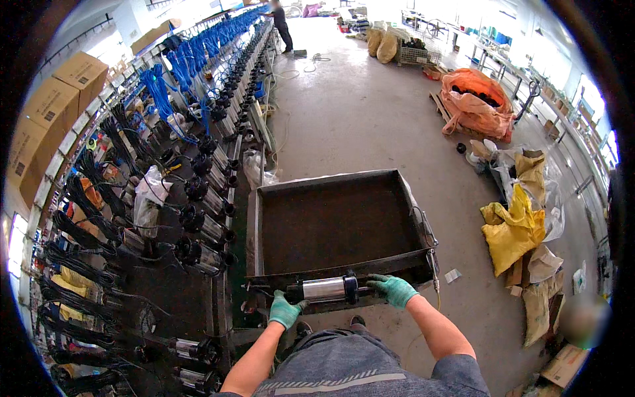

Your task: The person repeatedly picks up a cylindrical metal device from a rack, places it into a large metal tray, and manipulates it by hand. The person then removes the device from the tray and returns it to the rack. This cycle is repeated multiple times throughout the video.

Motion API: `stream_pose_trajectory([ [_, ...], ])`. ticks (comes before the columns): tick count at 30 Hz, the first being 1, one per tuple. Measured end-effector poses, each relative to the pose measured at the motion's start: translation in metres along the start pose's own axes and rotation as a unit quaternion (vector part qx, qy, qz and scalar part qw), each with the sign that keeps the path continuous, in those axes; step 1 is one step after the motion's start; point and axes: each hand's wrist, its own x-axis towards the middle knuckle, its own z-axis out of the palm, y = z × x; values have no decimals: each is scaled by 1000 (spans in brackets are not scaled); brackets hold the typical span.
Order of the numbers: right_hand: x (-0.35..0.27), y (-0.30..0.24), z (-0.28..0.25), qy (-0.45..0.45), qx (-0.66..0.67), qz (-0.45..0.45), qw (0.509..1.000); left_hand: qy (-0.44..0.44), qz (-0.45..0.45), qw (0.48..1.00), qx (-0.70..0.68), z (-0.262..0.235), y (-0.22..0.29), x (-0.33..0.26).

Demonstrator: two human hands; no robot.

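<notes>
A steel cylindrical pump (324, 289) with black ends lies sideways in front of me, along the near edge of a dark metal tank (337, 267). At its left end is my left hand (286, 310) in a green glove, closed on the black end with the thumb toward the cylinder. My right hand (395, 291), gloved the same, reaches in from the right. Its fingers close on the narrow black part at the pump's right end; the fingertips are partly hidden.
A long rack on the left bears several similar pumps (210, 259) and blue cable bundles (157, 92). Cardboard boxes (49, 112) stand at far left. On the right are a yellow sack (514, 228) and an orange bag (477, 106) of black parts. A person (282, 26) stands far off.
</notes>
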Motion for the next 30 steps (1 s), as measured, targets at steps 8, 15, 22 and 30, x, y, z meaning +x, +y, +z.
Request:
stream_pose_trajectory([
  [8, 38, 13, 48, -33, 449, 451, 771, 25, 16, 1000, -2, -1, 11, -5],
  [15, 22, -46, 2, -2, 13, 268, 963, 23, 7, 1000, 0, 0, -9, -2],
  [22, 16, -36, 18, -1, -147, 155, 977, 16, 31, 999, -27, 13, -32, 14],
  [30, 56, -3, -22, -257, -6, 160, 953, 16, 19, 1000, 4, -6, 17, -3],
])
